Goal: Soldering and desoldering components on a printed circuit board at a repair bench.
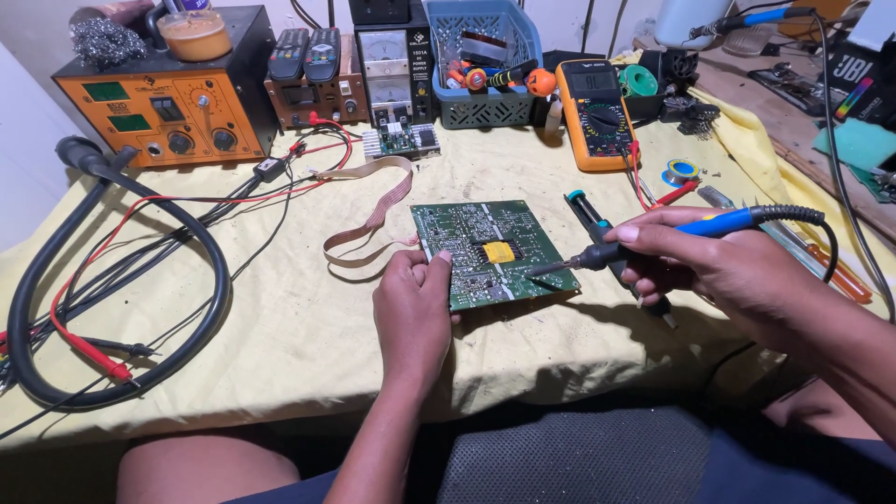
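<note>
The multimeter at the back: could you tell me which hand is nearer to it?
Right. The right hand is just below the multimeter; the left hand is further left, on the circuit board.

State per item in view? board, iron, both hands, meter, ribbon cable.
Green circuit board: flat on yellow cloth, solder side up, near edge held.
Blue-handled soldering iron: held, tip at board's right edge.
Left hand: grip closed on the board's near edge.
Right hand: grip closed on the iron.
Yellow multimeter: lying flat, display blank.
Pink ribbon cable: looped, loose on cloth.
</note>
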